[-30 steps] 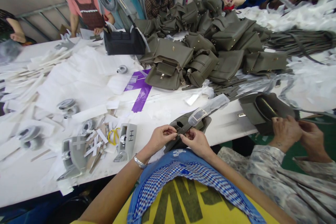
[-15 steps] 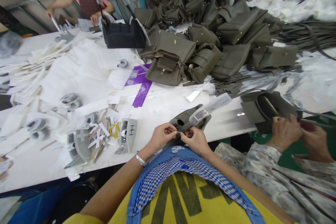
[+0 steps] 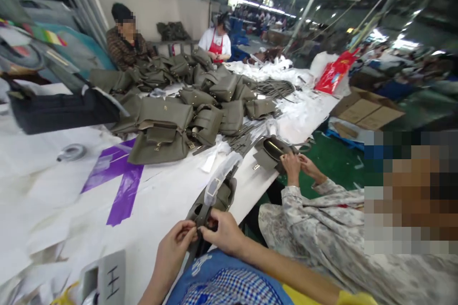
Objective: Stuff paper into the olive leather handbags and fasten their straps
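At the table's near edge, my left hand [image 3: 176, 244] and my right hand [image 3: 224, 234] meet over a dark olive strap [image 3: 203, 215]. The fingertips of both are pinched on it. Farther up the strap is a metal buckle [image 3: 213, 186] wrapped in see-through plastic. Beneath the buckle and beyond my hands lies the olive bag [image 3: 226, 194], partly covered by the strap and its wrapping. Whatever small part lies between my fingertips is hidden.
A pile of olive bags [image 3: 162, 124] covers the table's far side. Purple tape [image 3: 123, 195] marks the white tabletop. A grey tape dispenser [image 3: 109, 276] and yellow scissors [image 3: 66, 294] are at lower left. To my right, a co-worker's hands [image 3: 294, 167] hold another olive bag [image 3: 266, 161].
My view has swung up and to the right, bringing the hall and a co-worker beside me into sight. Both hands stay pinched on the strap.
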